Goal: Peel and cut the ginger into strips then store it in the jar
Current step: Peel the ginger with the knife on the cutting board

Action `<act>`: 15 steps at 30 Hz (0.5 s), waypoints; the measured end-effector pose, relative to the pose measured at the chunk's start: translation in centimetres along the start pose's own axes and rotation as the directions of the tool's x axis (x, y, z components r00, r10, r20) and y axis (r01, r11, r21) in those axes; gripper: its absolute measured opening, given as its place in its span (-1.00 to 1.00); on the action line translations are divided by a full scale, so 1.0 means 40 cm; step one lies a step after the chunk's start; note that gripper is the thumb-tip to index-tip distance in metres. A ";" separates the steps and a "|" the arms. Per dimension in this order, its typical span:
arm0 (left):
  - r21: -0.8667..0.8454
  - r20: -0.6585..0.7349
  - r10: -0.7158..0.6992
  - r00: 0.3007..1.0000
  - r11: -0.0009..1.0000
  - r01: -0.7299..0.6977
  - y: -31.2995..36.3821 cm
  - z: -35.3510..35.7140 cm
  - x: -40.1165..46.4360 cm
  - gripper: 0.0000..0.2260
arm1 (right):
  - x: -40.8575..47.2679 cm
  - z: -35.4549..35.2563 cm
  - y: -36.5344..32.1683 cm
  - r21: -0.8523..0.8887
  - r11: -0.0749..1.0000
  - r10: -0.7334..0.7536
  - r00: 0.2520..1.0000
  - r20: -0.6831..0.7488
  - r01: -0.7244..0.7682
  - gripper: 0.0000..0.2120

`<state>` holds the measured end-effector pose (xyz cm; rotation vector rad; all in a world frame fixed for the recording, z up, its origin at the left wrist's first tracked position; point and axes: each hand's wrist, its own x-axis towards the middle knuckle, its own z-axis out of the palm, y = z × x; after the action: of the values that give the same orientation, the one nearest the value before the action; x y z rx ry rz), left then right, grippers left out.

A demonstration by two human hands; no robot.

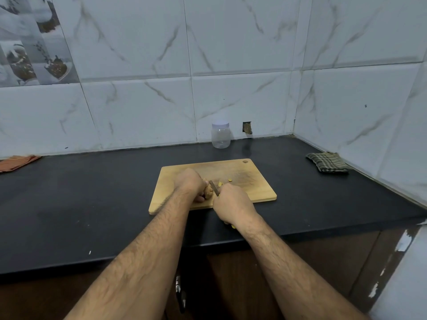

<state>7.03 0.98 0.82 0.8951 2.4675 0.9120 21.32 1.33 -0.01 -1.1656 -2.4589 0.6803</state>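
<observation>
**Q:** What carries the work, reading from the largest item down?

**A:** A long black stone surface (pixel 92 204) set in a corner of marble-patterned wall tiles. On it lies a rectangular pale wooden cutting board (pixel 254 181) with a hanging hole at its far right corner. Well behind the board, against the wall, stands a clear plastic jar with a white lid (pixel 221 135); the lid is on and nothing shows inside. A folded green checked cloth (pixel 328 162) lies far right, an orange cloth (pixel 16 162) far left.

**Q:** And the hands?

**A:** The left hand (pixel 190 183) is curled over a knobbly tan piece of ginger (pixel 209 192), pinning it to the board. The right hand (pixel 233 204) is clenched round the handle of a small steel-bladed knife (pixel 214 187), the blade set against the ginger's right side.

**Q:** How far along is the task?

**A:** Early, by appearance. A few small yellow ginger pieces (pixel 224 182) lie just right of the blade; whether they are peelings or slices cannot be told. The main piece looks largely whole. Most cutting into strips, and all the storing in the jar, seem left to do.
</observation>
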 end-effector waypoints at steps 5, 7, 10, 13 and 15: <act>0.025 -0.016 -0.006 1.000 1.000 0.006 0.000 -0.003 -0.006 -0.78 | 0.003 0.004 -0.003 -0.026 1.000 -0.005 1.000 -0.027 0.004 -0.82; 0.026 -0.018 -0.004 1.000 1.000 0.005 0.000 -0.003 -0.005 -0.77 | 0.002 0.007 -0.004 -0.047 0.999 -0.003 0.999 -0.042 0.001 -0.81; 0.018 -0.024 -0.005 1.000 1.000 0.005 -0.001 -0.001 -0.007 -0.78 | 0.002 0.012 -0.005 -0.066 0.998 -0.001 0.998 -0.059 -0.003 -0.82; 0.006 -0.030 -0.002 1.000 1.000 0.002 0.000 -0.001 -0.007 -0.78 | 0.006 0.017 -0.006 -0.044 0.999 0.001 0.999 -0.051 -0.004 -0.82; 0.007 -0.032 -0.004 0.999 1.000 0.004 0.000 -0.001 -0.006 -0.78 | 0.010 0.013 -0.004 -0.024 1.000 0.004 1.000 -0.031 -0.004 -0.81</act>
<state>7.18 0.81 0.86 0.8837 2.5001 0.9241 20.70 1.41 -0.32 -1.1815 -2.4465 0.6304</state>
